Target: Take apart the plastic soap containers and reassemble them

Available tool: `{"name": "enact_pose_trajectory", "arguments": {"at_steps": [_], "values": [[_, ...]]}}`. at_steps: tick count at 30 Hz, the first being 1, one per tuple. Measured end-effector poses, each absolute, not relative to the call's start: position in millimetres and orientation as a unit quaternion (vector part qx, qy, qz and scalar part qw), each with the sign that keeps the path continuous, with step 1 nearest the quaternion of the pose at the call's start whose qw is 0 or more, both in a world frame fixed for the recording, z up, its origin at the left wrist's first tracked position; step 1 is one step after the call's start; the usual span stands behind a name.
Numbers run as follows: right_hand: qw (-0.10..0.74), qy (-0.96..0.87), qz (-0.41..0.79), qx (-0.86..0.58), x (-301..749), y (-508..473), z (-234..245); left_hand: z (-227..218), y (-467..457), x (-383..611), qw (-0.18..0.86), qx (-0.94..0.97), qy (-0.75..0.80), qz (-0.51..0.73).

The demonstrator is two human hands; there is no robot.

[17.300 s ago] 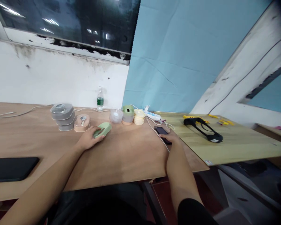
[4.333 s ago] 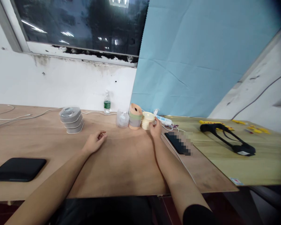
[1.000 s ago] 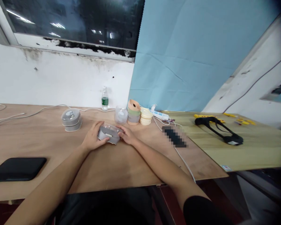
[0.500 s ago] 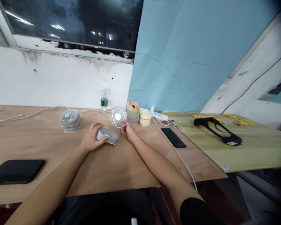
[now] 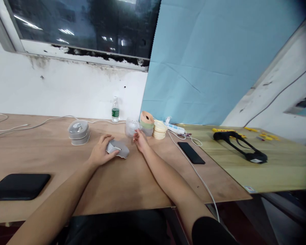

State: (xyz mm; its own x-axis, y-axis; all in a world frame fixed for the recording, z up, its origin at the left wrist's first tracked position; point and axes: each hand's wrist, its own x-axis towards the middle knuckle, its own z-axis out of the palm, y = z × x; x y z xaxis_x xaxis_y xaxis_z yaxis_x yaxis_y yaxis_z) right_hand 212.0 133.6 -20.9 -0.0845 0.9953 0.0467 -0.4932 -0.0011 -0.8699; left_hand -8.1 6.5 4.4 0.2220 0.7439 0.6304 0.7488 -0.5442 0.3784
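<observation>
Surface: a brown wooden tabletop (image 5: 132, 183) was bordered on the right by a paler tabletop (image 5: 234, 173), where a black strapped device (image 5: 253, 156) and yellow pieces (image 5: 269, 137) were laid.
Room: a white wall (image 5: 73, 88), stained beneath a dark window (image 5: 86, 27), was partly covered by blue cloth (image 5: 193, 61).
Grey container: it was rested on the brown tabletop and gripped at its left side by the left hand (image 5: 100, 151), thumb and fingers wrapped around it.
Right hand: the right hand (image 5: 140, 140), fingers curled, was placed beside the clear lids (image 5: 131, 126); whether a lid was pinched could not be told.
Behind: a peach, green and grey stack (image 5: 147, 123) was set between the clear lids and a cream stack (image 5: 159, 130).
Left side: 2 grey containers (image 5: 79, 132) were stacked near the bottle (image 5: 115, 110).
Changed: 0.5 s earlier, 1 clear lid was held raised; now it could not be told apart from the others.
</observation>
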Motion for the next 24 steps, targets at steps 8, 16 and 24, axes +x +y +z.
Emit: {"name": "enact_pose_trajectory", "arguments": {"at_steps": [8, 16, 24], "values": [[0.63, -0.419, 0.519, -0.398, 207, 140, -29, 5, 6, -7, 0.002, -0.779, -0.483, -0.4], [0.65, -0.42, 0.473, -0.421, 199, 146, -28, 4, 7, -7, 0.006, -0.78, -0.482, -0.399], [0.646, -0.443, 0.433, -0.446, 208, 139, -33, 4, 6, -8, 0.0, -0.774, -0.492, -0.398]]}}
